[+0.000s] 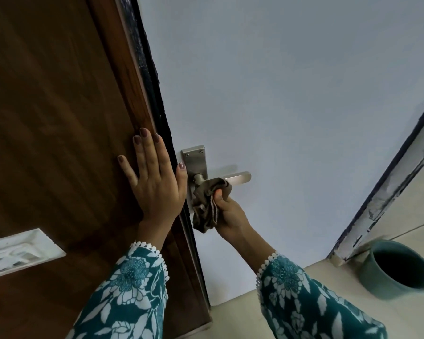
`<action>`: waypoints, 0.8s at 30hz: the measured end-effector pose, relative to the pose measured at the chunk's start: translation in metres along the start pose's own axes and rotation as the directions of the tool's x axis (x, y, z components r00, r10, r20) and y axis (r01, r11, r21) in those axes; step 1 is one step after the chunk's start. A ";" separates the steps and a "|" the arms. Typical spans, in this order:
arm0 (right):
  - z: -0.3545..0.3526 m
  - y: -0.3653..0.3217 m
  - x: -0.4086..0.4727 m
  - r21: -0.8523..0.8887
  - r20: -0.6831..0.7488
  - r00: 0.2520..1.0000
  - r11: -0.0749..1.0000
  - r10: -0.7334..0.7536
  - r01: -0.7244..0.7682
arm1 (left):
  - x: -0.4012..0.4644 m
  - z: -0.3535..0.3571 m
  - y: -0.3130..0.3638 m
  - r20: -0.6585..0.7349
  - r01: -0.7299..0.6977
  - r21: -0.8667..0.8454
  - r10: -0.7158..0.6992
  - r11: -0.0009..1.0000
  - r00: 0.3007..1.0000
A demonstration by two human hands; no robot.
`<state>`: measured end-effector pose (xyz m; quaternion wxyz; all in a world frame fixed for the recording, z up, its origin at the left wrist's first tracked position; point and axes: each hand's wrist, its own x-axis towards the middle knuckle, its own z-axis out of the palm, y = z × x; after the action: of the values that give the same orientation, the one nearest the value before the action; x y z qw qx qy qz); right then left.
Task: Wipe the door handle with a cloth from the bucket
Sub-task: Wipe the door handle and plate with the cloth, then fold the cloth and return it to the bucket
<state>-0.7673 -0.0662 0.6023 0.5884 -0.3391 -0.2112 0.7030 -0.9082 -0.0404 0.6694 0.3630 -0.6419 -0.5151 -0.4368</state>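
Observation:
A silver lever door handle on a metal backplate sticks out from the pale door face. My right hand grips a crumpled brown cloth and presses it around the inner part of the lever, near its base. The lever's free end shows past the cloth. My left hand lies flat with fingers spread on the brown wooden door frame, its thumb at the door's edge next to the backplate. A teal bucket stands on the floor at the lower right, its inside dark.
A white rectangular fitting is set into the wood at the lower left. A worn, paint-chipped frame strip runs diagonally at the right, by the beige floor.

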 end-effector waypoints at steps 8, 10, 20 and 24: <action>-0.066 -0.026 -0.053 -0.004 0.033 0.998 0.999 0.051 -0.051 | -0.082 -0.043 0.058 0.366 0.175 -0.760 0.189 0.626 0.911; -0.082 -0.036 -0.064 0.053 -0.027 0.997 0.996 0.069 -0.068 | -0.091 -0.044 0.079 0.606 0.493 -0.734 0.122 0.468 0.786; -0.122 -0.118 -0.106 -0.234 -0.318 0.933 0.968 -0.167 0.094 | -0.050 -0.026 0.183 0.962 0.983 -0.180 0.206 -0.021 0.180; -0.163 -0.163 -0.119 -0.658 -0.383 0.815 0.748 -0.434 0.089 | -0.035 -0.019 0.229 0.962 0.972 -0.225 0.174 0.060 0.212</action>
<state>-0.5286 -0.1624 0.6321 0.5764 -0.6507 -0.3093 0.3855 -0.6902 -0.1165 0.6398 -0.5988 -0.5708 -0.4466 -0.3407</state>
